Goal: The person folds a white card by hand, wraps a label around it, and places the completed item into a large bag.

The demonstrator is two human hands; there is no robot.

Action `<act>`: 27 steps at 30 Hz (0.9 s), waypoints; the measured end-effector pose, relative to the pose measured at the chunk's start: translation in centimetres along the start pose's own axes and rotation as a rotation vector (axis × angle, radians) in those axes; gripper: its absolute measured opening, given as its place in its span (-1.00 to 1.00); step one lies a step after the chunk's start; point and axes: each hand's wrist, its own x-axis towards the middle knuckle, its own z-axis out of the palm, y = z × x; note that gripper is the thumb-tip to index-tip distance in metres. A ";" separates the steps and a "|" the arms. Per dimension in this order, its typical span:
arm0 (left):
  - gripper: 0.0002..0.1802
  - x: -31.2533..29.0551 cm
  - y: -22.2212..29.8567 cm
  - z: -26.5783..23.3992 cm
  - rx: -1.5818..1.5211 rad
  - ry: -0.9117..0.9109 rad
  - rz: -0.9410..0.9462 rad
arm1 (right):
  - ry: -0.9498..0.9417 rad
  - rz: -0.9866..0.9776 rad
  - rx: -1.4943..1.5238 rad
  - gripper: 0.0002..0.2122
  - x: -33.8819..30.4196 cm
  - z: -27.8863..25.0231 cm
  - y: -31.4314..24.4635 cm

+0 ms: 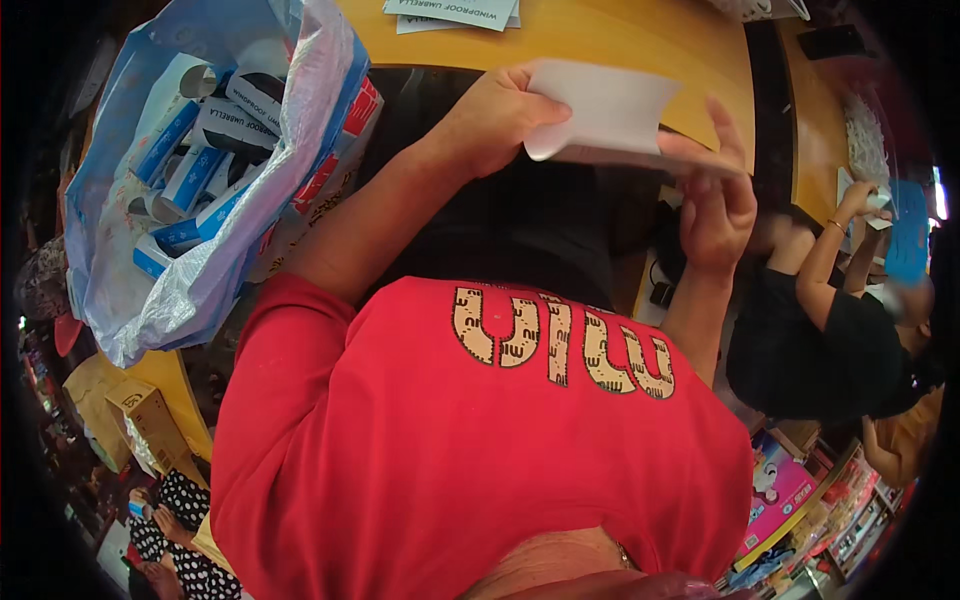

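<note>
A blank white card (pixel 610 105), bent along its lower side, is held above the near edge of the table. My left hand (pixel 505 115) pinches its left end, the thumb on top. At the card's right end is my right hand (pixel 715 195), blurred by motion; one finger points up and another lies along the card's edge, while the lower fingers are partly curled. To the left, a large blue and white plastic bag (pixel 110 250) gapes wide. Inside it lie several rolled cardboard sleeves (pixel 235 125) in blue, white and black.
Flat printed cards (pixel 455 12) lie stacked on the yellow wooden table (pixel 600 35) at the far side. A person in black (pixel 815 340) works at the right beside a blue object (pixel 906 235). At lower left are a cardboard box (pixel 150 425) and someone in dotted clothing (pixel 180 535).
</note>
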 end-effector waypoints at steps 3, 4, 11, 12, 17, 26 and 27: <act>-0.70 -0.7 0.2 0.5 0.124 -0.147 0.077 | 0.090 0.128 0.160 -0.83 0.2 1.1 0.1; -0.70 -0.9 0.3 0.6 0.124 -0.146 0.075 | 0.108 0.203 0.242 -0.82 0.0 1.2 0.3; -0.68 -3.1 2.2 -1.9 0.414 0.133 0.119 | -0.007 -0.037 0.043 -0.90 0.1 0.2 0.4; -0.57 -3.5 2.7 -1.8 0.331 0.097 -0.035 | -0.093 -0.148 -0.033 -0.93 0.2 0.3 0.6; -0.33 -3.2 2.0 -1.0 -0.187 -0.114 -0.540 | -0.306 -0.140 -0.233 -0.96 0.4 1.3 -1.4; -0.74 -1.4 0.2 0.3 -0.071 0.090 -0.158 | -0.086 -0.243 -0.173 -0.94 0.2 2.0 1.2; -0.75 -1.0 0.0 0.3 -0.061 0.111 -0.117 | -0.032 -0.218 -0.173 -0.94 0.3 2.2 1.5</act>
